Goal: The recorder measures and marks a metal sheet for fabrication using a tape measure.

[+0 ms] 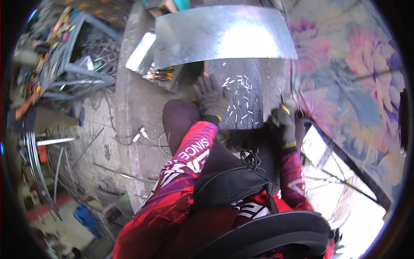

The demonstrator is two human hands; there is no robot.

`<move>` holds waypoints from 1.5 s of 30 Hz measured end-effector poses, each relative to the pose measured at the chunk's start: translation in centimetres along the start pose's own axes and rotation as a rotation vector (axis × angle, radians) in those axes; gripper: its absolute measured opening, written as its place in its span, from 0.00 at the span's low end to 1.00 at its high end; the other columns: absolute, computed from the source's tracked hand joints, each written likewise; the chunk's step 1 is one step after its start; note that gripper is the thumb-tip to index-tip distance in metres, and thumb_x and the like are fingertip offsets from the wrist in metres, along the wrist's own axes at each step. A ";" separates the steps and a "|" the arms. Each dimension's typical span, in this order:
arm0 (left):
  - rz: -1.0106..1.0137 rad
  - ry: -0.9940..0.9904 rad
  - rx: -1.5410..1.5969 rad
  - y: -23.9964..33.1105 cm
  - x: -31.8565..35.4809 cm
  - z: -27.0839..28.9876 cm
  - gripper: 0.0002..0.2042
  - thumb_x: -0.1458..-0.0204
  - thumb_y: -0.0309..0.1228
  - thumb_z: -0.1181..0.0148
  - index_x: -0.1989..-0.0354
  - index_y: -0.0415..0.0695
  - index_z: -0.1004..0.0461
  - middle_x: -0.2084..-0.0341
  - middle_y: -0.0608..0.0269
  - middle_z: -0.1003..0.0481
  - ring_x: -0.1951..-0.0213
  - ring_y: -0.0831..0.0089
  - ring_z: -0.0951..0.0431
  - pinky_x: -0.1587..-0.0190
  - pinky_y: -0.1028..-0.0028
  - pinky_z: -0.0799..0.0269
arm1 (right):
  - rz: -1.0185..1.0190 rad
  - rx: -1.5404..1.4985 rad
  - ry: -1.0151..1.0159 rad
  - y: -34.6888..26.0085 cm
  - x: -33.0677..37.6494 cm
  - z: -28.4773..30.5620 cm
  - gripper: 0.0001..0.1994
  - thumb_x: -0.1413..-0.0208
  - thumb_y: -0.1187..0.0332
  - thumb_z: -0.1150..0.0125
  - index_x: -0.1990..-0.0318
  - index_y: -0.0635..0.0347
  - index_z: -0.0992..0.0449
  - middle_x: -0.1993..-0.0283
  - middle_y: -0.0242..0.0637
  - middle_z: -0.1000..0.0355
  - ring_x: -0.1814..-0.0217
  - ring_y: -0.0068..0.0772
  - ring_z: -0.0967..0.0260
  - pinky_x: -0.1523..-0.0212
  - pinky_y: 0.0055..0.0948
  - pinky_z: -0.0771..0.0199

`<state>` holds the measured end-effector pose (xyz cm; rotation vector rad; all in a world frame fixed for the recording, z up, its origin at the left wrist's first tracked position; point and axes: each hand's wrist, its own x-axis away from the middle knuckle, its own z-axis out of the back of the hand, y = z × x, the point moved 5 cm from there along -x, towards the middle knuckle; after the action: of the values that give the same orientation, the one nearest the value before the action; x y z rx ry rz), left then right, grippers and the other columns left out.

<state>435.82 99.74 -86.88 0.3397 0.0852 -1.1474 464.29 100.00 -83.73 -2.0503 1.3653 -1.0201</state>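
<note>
We take the shiny sheet of metal (224, 36) as our landmark: a wide, curved, galvanised panel lying at the far side, bright with glare. To its right spreads a flowered cloth (358, 73) in pink and blue. To its left runs a concrete ledge (129, 99), and beyond that a blue metal rack (73, 64) crowded with tools and wire. Just below the sheet lies a darker metal strip (241, 95), scattered with small pale offcuts (239, 110).

Our left hand (211, 97), in a dark glove, lies flat on the strip's left edge, fingers spread. Our right hand (282, 125), also gloved, is closed around a yellow-handled tool (285, 108) at the strip's lower right corner. Orange-handled pliers (159, 75) rest below the sheet's left corner.
</note>
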 end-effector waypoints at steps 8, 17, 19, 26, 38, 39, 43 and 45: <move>0.050 -0.146 -0.036 7.6 6.7 -0.9 0.39 0.42 0.52 0.57 0.29 0.33 0.50 0.28 0.40 0.52 0.26 0.44 0.57 0.29 0.38 0.70 | 0.292 0.032 -0.190 -2.6 7.8 2.4 0.11 0.37 0.64 0.46 0.54 0.61 0.32 0.71 0.34 0.37 0.73 0.32 0.39 0.64 0.36 0.30; -0.261 -0.080 0.450 14.4 -1.5 -1.0 0.38 0.40 0.53 0.57 0.28 0.39 0.51 0.27 0.42 0.53 0.26 0.47 0.56 0.26 0.48 0.65 | 0.229 0.045 -0.068 -3.4 10.3 -0.7 0.26 0.44 0.62 0.38 0.39 0.58 0.36 0.54 0.44 0.28 0.60 0.40 0.24 0.59 0.39 0.21; -0.102 0.020 0.304 9.3 -3.0 -1.3 0.39 0.40 0.52 0.58 0.28 0.36 0.53 0.27 0.42 0.55 0.26 0.47 0.58 0.27 0.46 0.68 | 0.203 0.132 -0.050 -3.6 9.7 -1.3 0.26 0.46 0.63 0.39 0.41 0.61 0.35 0.56 0.43 0.28 0.65 0.37 0.27 0.59 0.35 0.22; 0.104 -0.144 -0.213 2.5 -1.2 -4.0 0.40 0.41 0.55 0.60 0.28 0.34 0.51 0.26 0.40 0.56 0.25 0.44 0.61 0.28 0.43 0.71 | 0.115 -0.014 -0.255 -4.4 1.0 -2.8 0.11 0.46 0.63 0.39 0.67 0.57 0.35 0.77 0.33 0.39 0.75 0.30 0.39 0.67 0.31 0.31; -0.358 -0.095 0.265 13.1 -2.3 -2.0 0.41 0.44 0.53 0.48 0.28 0.40 0.50 0.27 0.44 0.51 0.27 0.47 0.53 0.26 0.50 0.63 | 0.032 -0.151 -0.058 -1.5 -2.5 2.1 0.22 0.50 0.78 0.43 0.46 0.57 0.36 0.62 0.35 0.33 0.69 0.28 0.34 0.74 0.28 0.30; -0.472 -0.123 0.246 12.1 -0.7 -0.8 0.42 0.47 0.52 0.42 0.29 0.40 0.47 0.28 0.42 0.51 0.28 0.45 0.51 0.28 0.47 0.60 | 0.044 -0.149 -0.077 -1.8 -2.5 2.2 0.21 0.50 0.78 0.43 0.46 0.57 0.36 0.62 0.35 0.33 0.69 0.28 0.33 0.74 0.28 0.29; -0.848 -0.453 -0.035 9.8 5.5 0.4 0.42 0.47 0.54 0.42 0.29 0.41 0.45 0.28 0.44 0.51 0.28 0.46 0.51 0.29 0.42 0.60 | 0.051 0.020 0.007 -1.9 -1.9 1.6 0.23 0.51 0.77 0.40 0.45 0.58 0.36 0.60 0.35 0.32 0.64 0.27 0.29 0.69 0.27 0.26; -0.892 -0.448 -0.075 10.5 6.0 0.2 0.39 0.45 0.54 0.44 0.29 0.44 0.44 0.27 0.48 0.50 0.27 0.48 0.52 0.31 0.37 0.61 | 0.050 0.063 0.007 -2.1 -1.5 0.7 0.24 0.52 0.77 0.39 0.45 0.58 0.36 0.60 0.35 0.31 0.63 0.28 0.28 0.67 0.28 0.24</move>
<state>447.73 98.27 -85.78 -0.0545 -0.1302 -2.0717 465.67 102.22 -83.14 -1.9586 1.3636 -1.0369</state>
